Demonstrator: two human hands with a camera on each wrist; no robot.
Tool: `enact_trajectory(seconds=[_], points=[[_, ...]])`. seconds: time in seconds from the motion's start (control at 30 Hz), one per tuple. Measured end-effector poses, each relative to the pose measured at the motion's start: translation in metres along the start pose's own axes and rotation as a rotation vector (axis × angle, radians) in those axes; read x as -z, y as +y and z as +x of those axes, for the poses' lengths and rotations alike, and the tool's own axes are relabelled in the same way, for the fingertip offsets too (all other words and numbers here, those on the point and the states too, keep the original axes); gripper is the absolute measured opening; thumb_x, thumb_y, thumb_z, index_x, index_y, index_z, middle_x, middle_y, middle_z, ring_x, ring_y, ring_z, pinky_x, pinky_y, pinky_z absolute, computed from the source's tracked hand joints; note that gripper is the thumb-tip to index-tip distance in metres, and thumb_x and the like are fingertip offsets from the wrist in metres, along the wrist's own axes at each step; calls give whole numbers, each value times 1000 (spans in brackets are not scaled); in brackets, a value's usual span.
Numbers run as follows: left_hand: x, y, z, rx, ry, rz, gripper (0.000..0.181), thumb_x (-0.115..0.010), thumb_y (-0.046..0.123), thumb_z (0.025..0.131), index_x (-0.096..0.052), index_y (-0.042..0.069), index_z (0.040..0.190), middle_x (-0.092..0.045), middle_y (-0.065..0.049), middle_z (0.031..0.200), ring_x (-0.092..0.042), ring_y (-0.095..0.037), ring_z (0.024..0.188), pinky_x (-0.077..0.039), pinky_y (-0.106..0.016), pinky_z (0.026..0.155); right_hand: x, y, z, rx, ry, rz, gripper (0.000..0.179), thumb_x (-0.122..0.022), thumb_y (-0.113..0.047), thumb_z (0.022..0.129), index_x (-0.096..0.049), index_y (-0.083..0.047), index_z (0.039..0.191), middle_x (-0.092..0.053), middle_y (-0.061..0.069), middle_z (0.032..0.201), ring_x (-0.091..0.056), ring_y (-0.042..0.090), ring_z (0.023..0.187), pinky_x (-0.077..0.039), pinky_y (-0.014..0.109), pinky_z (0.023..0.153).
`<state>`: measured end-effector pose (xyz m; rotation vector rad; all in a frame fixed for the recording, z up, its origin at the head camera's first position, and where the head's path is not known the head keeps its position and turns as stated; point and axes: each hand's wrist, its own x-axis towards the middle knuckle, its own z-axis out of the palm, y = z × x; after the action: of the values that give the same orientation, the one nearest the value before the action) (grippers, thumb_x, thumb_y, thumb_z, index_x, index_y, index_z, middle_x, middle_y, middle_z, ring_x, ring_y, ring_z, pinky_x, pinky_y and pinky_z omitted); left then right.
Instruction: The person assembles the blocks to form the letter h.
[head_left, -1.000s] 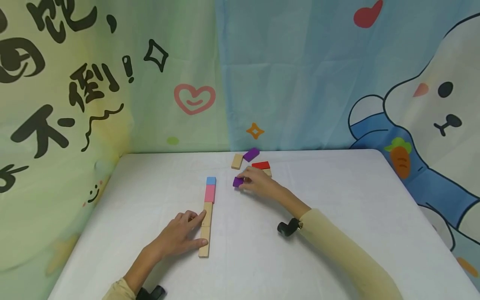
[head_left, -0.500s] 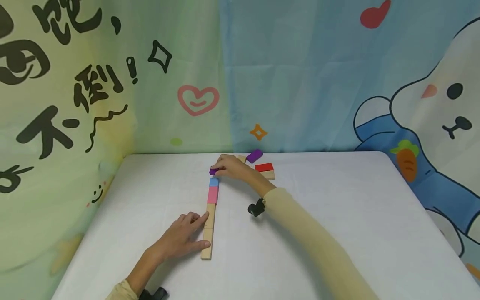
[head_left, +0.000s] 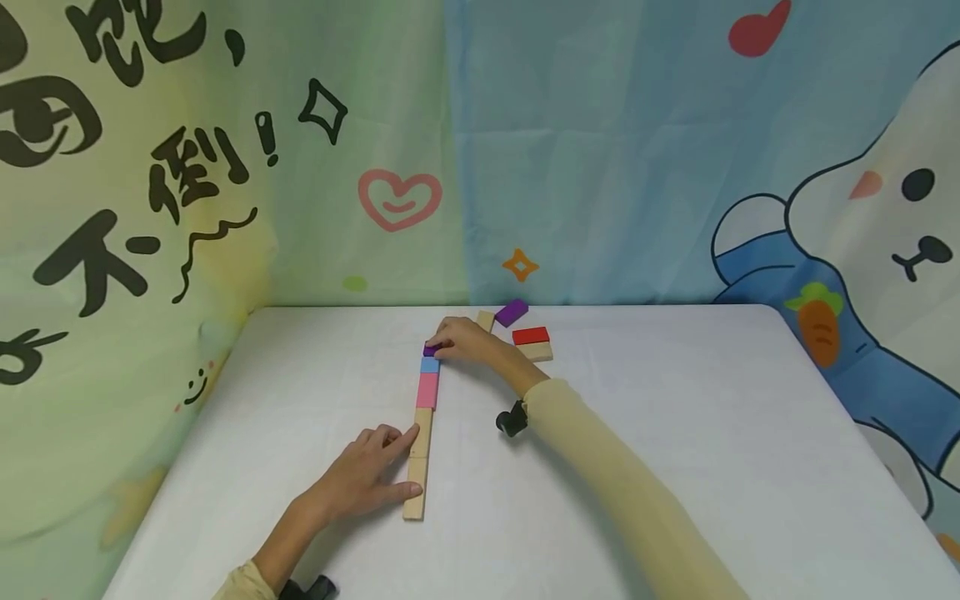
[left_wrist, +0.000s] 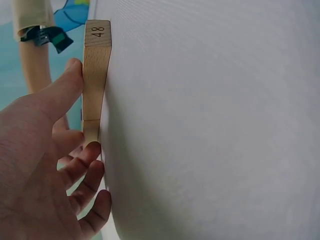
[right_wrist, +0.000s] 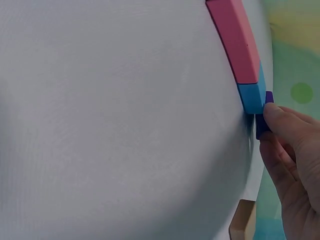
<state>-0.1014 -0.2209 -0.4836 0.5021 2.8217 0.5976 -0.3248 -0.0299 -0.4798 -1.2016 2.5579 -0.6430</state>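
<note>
A straight row of blocks runs away from me on the white table (head_left: pixel 615 500): two plain wooden blocks (head_left: pixel 422 440), a pink block (head_left: pixel 427 390) and a blue block (head_left: pixel 429 365). My left hand (head_left: pixel 360 475) rests its thumb and index fingertip on the wooden ones. In the left wrist view, the nearest wooden block (left_wrist: pixel 95 80) shows "48" on its end, and the other fingers are loosely bent beside the row. At the far end my right hand (head_left: pixel 468 340) pinches a purple block (right_wrist: pixel 261 129) between thumb and fingers, right at the blue block's end.
Beyond the right hand lie a second purple block (head_left: pixel 512 312) and a wooden block (head_left: pixel 486 320), partly hidden by that hand. A red block (head_left: pixel 531 335) and another wooden block (head_left: pixel 534 352) sit together to the right. A printed curtain (head_left: pixel 585 167) hangs behind the table.
My right hand has carried the purple block leftward from near the loose blocks to the row's far end, then drawn it closer to the blue block. The left hand stays on the row.
</note>
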Motion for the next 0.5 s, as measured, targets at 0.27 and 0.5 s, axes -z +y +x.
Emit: enact_trajectory(seconds=[0.27, 0.5], points=[[-2, -2, 1, 9, -4, 1, 83, -65, 62, 82, -41, 19, 149, -52, -6, 126, -46, -20, 108, -43, -44, 89, -3, -2, -1, 20, 17, 17, 29, -63, -17, 94, -68, -6, 121, -65, 12, 114, -59, 21, 102, -48, 29, 90], [-3, -3, 1, 8, 0, 7, 83, -64, 63, 82, -40, 19, 149, -52, -5, 126, -46, -20, 108, -43, -43, 89, -6, -2, -3, 32, 35, 13, 27, -64, -16, 94, -70, -5, 118, -66, 12, 116, -61, 22, 107, -48, 32, 95]])
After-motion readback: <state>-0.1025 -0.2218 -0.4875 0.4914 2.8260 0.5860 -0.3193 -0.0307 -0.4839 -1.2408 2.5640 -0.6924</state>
